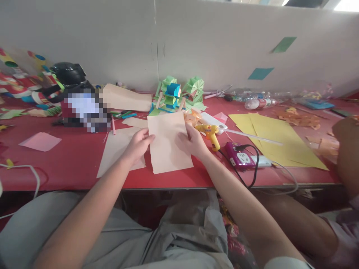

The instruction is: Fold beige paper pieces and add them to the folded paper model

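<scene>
A cream sheet of paper (166,145) is held upright-ish above the red table by its two side edges. My left hand (138,145) pinches its left edge, thumb on the near face. On the opposite edge my right hand (195,142) grips the same sheet, its fingers partly behind the paper. Under my left hand lies another pale sheet (112,153) on the table. Just right of my right hand rests a yellow glue gun (211,136). Behind the held sheet stand folded green and blue paper pieces (172,93).
A purple power strip (239,157) with a black cord sits near the front edge. Yellow sheets (283,142) lie on the right, a plastic bottle (259,103) behind them. A phone on a black stand (70,76) is at left. Another person's arm (347,153) reaches in from the right.
</scene>
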A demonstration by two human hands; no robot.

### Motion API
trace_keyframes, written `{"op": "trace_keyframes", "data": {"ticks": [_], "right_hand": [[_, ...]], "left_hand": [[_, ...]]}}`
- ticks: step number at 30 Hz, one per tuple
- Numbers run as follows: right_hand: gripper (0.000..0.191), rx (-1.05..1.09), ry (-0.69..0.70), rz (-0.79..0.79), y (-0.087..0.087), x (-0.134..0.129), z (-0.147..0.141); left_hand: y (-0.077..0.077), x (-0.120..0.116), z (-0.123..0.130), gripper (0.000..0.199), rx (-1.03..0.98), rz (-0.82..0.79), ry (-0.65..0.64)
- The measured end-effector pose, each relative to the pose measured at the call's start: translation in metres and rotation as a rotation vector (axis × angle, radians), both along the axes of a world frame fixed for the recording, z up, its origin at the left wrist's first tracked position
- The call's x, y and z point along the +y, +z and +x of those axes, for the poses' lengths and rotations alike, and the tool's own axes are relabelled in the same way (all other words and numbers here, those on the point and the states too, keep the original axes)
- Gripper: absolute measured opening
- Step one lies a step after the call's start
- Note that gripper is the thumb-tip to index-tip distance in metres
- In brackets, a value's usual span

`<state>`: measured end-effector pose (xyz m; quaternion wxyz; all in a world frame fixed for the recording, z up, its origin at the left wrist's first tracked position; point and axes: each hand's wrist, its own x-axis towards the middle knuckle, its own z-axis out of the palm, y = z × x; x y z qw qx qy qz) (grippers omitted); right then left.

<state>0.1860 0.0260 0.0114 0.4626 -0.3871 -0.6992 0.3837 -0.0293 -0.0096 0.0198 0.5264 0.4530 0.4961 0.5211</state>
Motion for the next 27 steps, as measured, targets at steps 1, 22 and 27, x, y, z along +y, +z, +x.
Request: {"op": "trace_keyframes", "data": {"ticks": [1, 22, 27], "right_hand": [[0.034, -0.052, 0.006, 0.114, -0.001, 0.001, 0.000], [0.106, 0.149, 0.620, -0.119, 0.006, -0.012, -0.009], [0.082, 0.291, 0.322, -0.233, 0.011, -0.009, -0.008]], "left_hand": [[0.003, -0.001, 0.002, 0.027, -0.052, -0.058, 0.006], [0.000, 0.011, 0.005, 0.035, -0.323, 0.071, -0.026], [-0.001, 0.012, 0.007, 0.037, -0.382, 0.109, 0.174]]}}
